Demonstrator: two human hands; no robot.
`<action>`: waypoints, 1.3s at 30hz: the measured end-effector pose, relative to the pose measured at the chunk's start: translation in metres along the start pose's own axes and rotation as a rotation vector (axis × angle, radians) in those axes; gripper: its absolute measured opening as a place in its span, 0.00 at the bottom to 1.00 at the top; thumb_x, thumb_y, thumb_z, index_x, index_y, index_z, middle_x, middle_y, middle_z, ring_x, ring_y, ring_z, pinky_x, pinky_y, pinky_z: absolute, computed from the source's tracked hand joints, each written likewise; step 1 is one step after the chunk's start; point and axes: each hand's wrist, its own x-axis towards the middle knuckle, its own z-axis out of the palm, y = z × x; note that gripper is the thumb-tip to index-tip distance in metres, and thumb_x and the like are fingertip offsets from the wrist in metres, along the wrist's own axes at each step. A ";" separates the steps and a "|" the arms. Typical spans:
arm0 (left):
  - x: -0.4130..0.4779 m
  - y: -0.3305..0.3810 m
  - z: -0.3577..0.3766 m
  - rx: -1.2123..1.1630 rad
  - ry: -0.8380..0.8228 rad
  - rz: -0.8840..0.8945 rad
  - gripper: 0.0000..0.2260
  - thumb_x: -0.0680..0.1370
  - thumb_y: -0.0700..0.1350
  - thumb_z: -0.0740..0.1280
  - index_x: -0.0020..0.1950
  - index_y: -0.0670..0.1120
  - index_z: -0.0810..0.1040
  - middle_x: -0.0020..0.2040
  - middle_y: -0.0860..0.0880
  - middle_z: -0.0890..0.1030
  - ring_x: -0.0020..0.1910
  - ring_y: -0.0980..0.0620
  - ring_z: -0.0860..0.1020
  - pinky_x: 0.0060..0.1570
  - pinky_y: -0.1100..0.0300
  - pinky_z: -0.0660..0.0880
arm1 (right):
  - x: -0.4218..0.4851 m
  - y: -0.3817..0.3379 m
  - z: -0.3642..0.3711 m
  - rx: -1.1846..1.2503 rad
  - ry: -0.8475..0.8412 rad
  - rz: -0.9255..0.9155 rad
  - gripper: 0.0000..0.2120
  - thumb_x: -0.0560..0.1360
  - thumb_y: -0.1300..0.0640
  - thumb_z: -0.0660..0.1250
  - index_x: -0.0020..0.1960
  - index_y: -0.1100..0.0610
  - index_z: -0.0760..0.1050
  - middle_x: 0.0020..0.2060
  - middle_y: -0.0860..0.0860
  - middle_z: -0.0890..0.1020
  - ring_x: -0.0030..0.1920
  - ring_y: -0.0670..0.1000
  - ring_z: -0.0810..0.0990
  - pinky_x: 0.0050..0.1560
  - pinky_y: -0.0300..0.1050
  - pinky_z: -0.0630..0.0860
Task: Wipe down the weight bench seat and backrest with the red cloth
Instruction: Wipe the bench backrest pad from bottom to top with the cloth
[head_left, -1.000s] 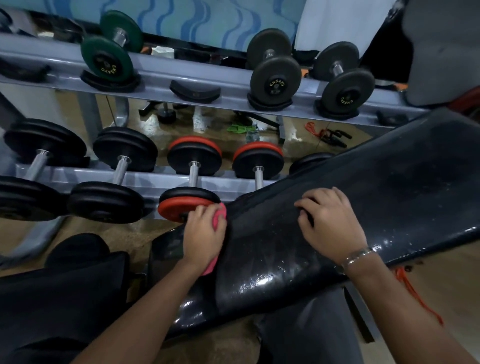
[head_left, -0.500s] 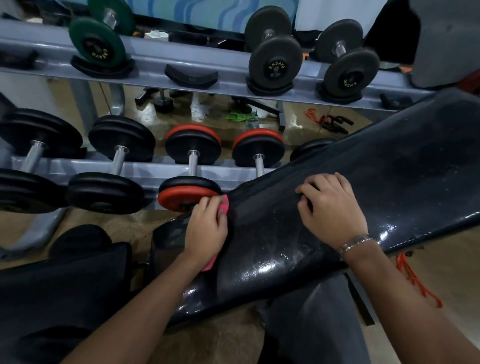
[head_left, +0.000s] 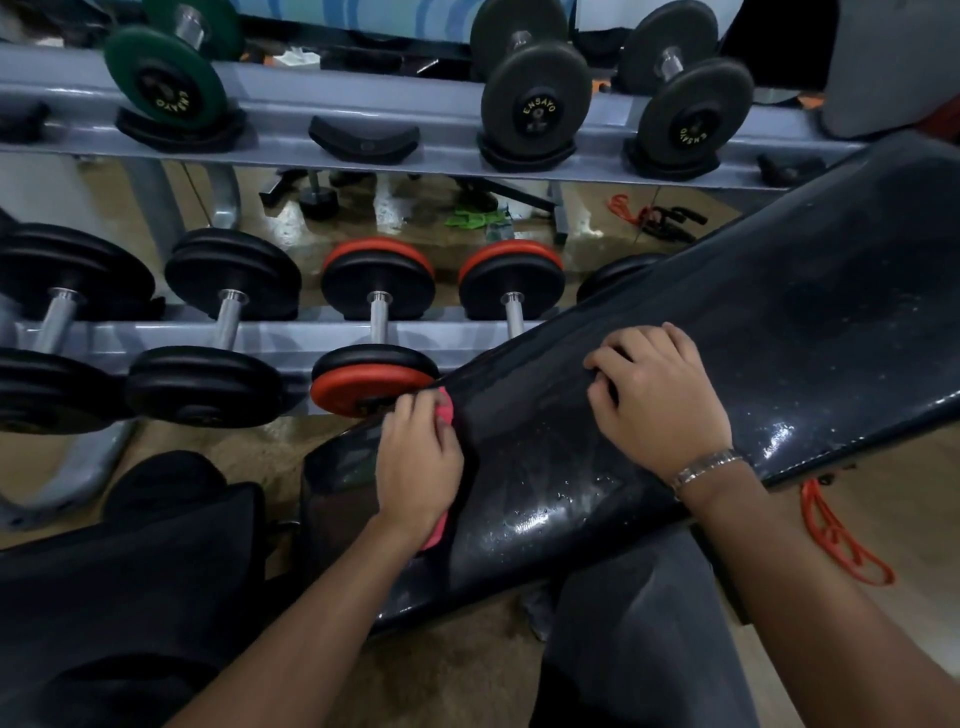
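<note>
A long black glossy vinyl bench pad (head_left: 779, 332) is seen running diagonally from lower centre up to the right edge, its surface speckled with wet droplets and smeared streaks; the left hand (head_left: 415, 467) is pressed against the pad's lower left edge, fingers curled and closed over a red cloth (head_left: 445, 410); the cloth is mostly hidden under the palm, with a pink-red bit showing above the fingers and another strip below the heel of the hand, both touching the pad; the right hand (head_left: 657, 402) is laid on top of the pad further right, fingers bent with tips on the vinyl, nothing held; whether it is pressing or just resting cannot be told; a silver metal bracelet (head_left: 706, 466) is worn on the right wrist. Behind the pad a grey two-tier steel dumbbell rack (head_left: 291, 338) is seen; black round dumbbells and red-banded dumbbells (head_left: 376, 332) are placed on the lower tier, the nearest red plate just beside the cloth hand; a green-plated dumbbell (head_left: 165, 78) and grey ones marked ENSAYO (head_left: 535, 104) are set on the upper tier. An orange cord (head_left: 831, 535) is lying on the brown floor below the pad's right edge; dark-clothed legs are visible at the bottom.
</note>
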 end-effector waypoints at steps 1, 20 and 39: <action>-0.002 0.006 0.002 -0.004 -0.003 0.016 0.08 0.80 0.42 0.61 0.58 0.49 0.75 0.54 0.52 0.75 0.53 0.48 0.74 0.54 0.50 0.73 | 0.000 0.000 0.000 0.000 0.002 0.000 0.10 0.77 0.55 0.63 0.54 0.54 0.82 0.52 0.51 0.81 0.56 0.56 0.78 0.74 0.60 0.65; -0.058 0.020 -0.010 -0.053 -0.161 0.436 0.13 0.80 0.41 0.62 0.63 0.42 0.78 0.56 0.46 0.77 0.52 0.44 0.76 0.54 0.48 0.74 | 0.000 0.004 0.003 0.061 0.019 -0.014 0.10 0.77 0.56 0.64 0.54 0.55 0.82 0.52 0.52 0.81 0.58 0.58 0.77 0.74 0.61 0.64; -0.063 0.007 -0.014 0.099 -0.074 0.151 0.13 0.79 0.42 0.58 0.62 0.46 0.74 0.54 0.49 0.73 0.50 0.46 0.73 0.52 0.45 0.74 | -0.001 0.003 0.003 0.075 0.042 -0.012 0.09 0.77 0.57 0.65 0.53 0.55 0.82 0.52 0.53 0.81 0.56 0.58 0.78 0.74 0.61 0.65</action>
